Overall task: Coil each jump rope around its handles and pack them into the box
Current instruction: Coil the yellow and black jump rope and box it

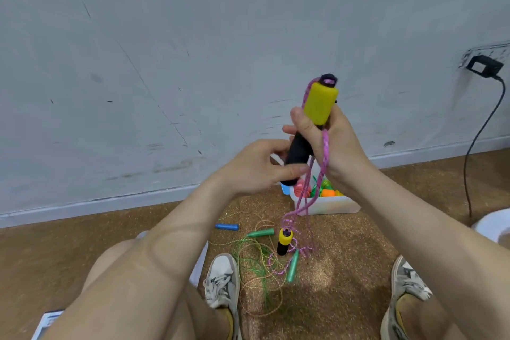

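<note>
Head cam: gripping yellow/black handle (320, 105) upright w/ R hand (335, 146), fingers clenched round it. Pinching black lower end w/ L hand (255, 167) fingers. Trailing pink rope (326, 150) down to 2nd handle (284, 241) near floor (345, 270). Behind: white box (331, 206) by wall. Loose on floor: green rope (248, 259), blue handle (227, 226).

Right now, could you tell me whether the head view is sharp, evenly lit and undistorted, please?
Head view: soft, even light, no glare; the baseboard runs slanted and slightly bowed, wide-angle distortion; the handle in the right hand is fairly sharp; the left hand at its black end looks slightly smeared; the box contents are soft.
</note>
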`<state>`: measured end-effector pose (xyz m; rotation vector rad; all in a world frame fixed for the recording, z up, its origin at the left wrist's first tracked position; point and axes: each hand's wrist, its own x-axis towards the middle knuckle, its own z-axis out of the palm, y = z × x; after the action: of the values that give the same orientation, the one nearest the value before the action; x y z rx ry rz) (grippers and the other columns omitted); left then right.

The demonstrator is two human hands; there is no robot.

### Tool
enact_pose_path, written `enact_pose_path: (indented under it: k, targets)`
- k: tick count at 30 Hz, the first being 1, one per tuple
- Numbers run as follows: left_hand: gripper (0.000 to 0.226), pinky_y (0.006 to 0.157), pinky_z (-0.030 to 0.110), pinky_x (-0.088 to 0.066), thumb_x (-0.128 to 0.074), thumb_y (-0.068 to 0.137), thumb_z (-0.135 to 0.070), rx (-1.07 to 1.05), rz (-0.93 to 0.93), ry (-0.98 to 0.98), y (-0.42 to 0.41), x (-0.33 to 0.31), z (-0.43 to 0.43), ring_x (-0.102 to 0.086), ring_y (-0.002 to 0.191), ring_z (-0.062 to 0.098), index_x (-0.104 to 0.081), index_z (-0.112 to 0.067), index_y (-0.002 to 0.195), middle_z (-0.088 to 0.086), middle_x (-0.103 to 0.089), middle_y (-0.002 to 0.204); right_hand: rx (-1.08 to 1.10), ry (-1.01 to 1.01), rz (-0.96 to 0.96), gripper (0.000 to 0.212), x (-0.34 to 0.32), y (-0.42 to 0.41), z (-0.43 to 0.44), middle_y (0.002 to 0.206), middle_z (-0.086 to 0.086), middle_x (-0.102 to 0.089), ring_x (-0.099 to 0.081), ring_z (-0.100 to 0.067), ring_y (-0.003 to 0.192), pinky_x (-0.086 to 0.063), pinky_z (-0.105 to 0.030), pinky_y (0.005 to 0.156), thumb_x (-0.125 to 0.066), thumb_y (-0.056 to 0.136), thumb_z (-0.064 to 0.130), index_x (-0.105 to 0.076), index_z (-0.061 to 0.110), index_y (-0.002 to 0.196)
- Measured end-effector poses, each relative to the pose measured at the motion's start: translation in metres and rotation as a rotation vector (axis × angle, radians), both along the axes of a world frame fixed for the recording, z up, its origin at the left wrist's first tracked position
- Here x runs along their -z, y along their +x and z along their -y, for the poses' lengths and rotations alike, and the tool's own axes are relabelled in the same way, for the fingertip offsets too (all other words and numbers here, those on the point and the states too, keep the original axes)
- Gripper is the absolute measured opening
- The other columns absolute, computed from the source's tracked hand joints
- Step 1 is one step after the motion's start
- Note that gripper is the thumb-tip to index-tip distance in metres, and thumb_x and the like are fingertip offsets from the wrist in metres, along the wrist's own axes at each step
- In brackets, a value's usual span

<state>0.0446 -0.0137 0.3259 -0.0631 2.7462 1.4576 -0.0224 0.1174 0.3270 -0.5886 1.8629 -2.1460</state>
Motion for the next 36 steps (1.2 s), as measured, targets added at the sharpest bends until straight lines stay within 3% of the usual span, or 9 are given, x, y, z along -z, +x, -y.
enact_pose_path:
  k: [3, 7, 10, 14, 18, 23, 26, 30, 36]
  targets:
    - [0.007, 0.074, 0.041, -0.053, -0.064, 0.089, -0.024, -0.266, -0.153, 0.079, -0.005, -0.010, 0.018, -0.066, 0.076, 0.021, -0.060, -0.025, 0.094, 0.010, -0.067, 0.088, -0.036, 0.144, 0.012, 0.040, -0.003, -0.017, -0.017, 0.082, -0.005, -0.059, -0.068, -0.023, 0.082, -0.059, -0.040, 0.073, -0.068, 0.083, 0.043, -0.057, 0.008, 0.097]
    - [0.015, 0.072, 0.036, -0.050, -0.050, 0.096, -0.030, -0.536, -0.208, 0.295, -0.001, -0.024, 0.040, -0.071, 0.077, 0.017, -0.056, -0.017, 0.102, 0.006, -0.071, 0.085, -0.025, 0.829, -0.276, 0.026, 0.006, -0.037, -0.038, 0.062, 0.000, -0.053, -0.057, -0.021, 0.057, -0.046, -0.027, 0.050, -0.064, 0.090, 0.036, -0.061, 0.013, 0.079]
    - [0.014, 0.076, 0.037, -0.051, -0.046, 0.094, -0.038, -0.548, -0.155, -0.001, 0.007, -0.026, 0.062, -0.069, 0.082, 0.017, -0.054, -0.027, 0.099, -0.002, -0.072, 0.082, -0.018, 1.152, -0.398, 0.023, 0.007, -0.036, -0.036, 0.065, -0.005, -0.058, -0.054, -0.025, 0.070, -0.035, -0.027, 0.054, -0.063, 0.089, 0.026, -0.065, 0.009, 0.073]
    - [0.030, 0.076, 0.037, -0.052, -0.053, 0.090, -0.027, -0.398, 0.065, -0.495, 0.013, -0.019, 0.066, -0.064, 0.087, 0.028, -0.055, -0.026, 0.120, 0.003, -0.066, 0.095, -0.250, 0.846, 0.018, 0.013, -0.003, -0.023, -0.028, 0.060, -0.011, -0.047, -0.039, -0.019, 0.049, -0.032, -0.021, 0.043, -0.063, 0.084, 0.007, -0.063, -0.006, 0.085]
    - [0.038, 0.060, 0.027, -0.055, -0.049, 0.093, -0.016, -0.204, 0.124, -0.280, 0.012, -0.019, 0.037, -0.059, 0.073, 0.018, -0.057, -0.046, 0.115, -0.002, -0.062, 0.099, -0.242, 0.570, 0.121, 0.005, -0.004, -0.013, -0.013, 0.059, -0.003, -0.044, -0.037, -0.010, 0.043, -0.034, -0.020, 0.038, -0.058, 0.087, 0.005, -0.058, 0.007, 0.082]
    - [0.016, 0.055, 0.022, -0.044, -0.058, 0.090, -0.026, -0.105, 0.236, 0.039, 0.012, -0.027, 0.010, -0.046, 0.072, 0.012, -0.074, -0.026, 0.094, -0.014, -0.057, 0.072, -0.184, 0.487, 0.103, 0.005, -0.003, -0.003, 0.000, 0.059, -0.001, -0.045, -0.034, -0.009, 0.040, -0.028, -0.020, 0.036, -0.058, 0.086, 0.009, -0.057, 0.011, 0.091]
    - [0.017, 0.054, 0.019, -0.036, -0.065, 0.088, -0.034, -0.109, 0.126, -0.080, 0.011, -0.021, 0.009, -0.044, 0.059, 0.007, -0.076, -0.021, 0.091, -0.002, -0.060, 0.066, -0.205, 0.420, 0.132, 0.012, -0.005, -0.003, 0.000, 0.052, 0.003, -0.041, -0.028, -0.009, 0.039, -0.022, -0.018, 0.036, -0.050, 0.087, 0.005, -0.050, 0.017, 0.085]
    - [0.021, 0.051, 0.027, -0.031, -0.061, 0.088, -0.037, -0.512, -0.257, -0.445, -0.002, -0.020, 0.034, -0.043, 0.049, 0.014, -0.076, -0.024, 0.081, 0.006, -0.056, 0.058, -0.277, 0.510, 0.087, 0.014, -0.005, -0.010, -0.009, 0.047, 0.004, -0.041, -0.030, -0.009, 0.035, -0.018, -0.016, 0.036, -0.056, 0.088, 0.005, -0.052, 0.016, 0.080]
    - [0.023, 0.060, 0.035, -0.015, -0.066, 0.078, -0.035, -1.102, -0.504, 0.260, 0.015, -0.025, 0.108, -0.024, 0.060, 0.032, -0.057, -0.024, 0.061, 0.001, -0.032, 0.058, -0.493, 1.120, -0.001, 0.008, 0.021, -0.029, -0.038, 0.050, -0.009, -0.055, -0.044, -0.019, 0.043, -0.022, -0.020, 0.039, -0.060, 0.083, 0.010, -0.059, 0.006, 0.076]
